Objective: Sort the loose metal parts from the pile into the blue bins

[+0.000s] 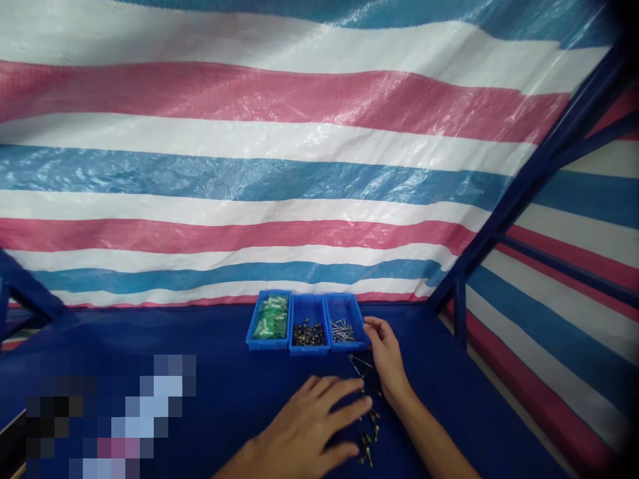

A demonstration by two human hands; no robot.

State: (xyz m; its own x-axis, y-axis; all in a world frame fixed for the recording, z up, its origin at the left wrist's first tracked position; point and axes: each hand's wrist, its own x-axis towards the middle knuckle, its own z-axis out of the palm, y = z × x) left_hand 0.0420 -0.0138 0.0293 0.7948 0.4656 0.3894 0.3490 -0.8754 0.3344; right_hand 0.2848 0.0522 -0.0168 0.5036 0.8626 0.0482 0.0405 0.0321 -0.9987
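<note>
Head view, and here we go: both bare hands are out over the desk [210,352], its dark blue top matte and cloth-like. The left hand [304,426] sits low and closest to the camera, released, its fingers [344,399] spread and empty. The right hand [385,352] reaches higher, loosely curled with nothing visibly held, its fingertips right by the corner of the rightmost bin. Now the key spot: a scatter of loose screws [368,439] lies just past the left fingertips, strung in a rough line running away from the body toward the right hand. The left hand is nearer its lower end, and the right wrist passes close alongside. Beyond them, three blue plastic bins [252,339] stand side by side: green packets [269,316] on the left, dark stubby screws [308,334] in the middle, thin silvery nails [342,331] on the right. Behind it all hangs a glossy woven tarp [249,173] in pink, white and blue stripes, crossed by a blue steel frame [529,179].
</note>
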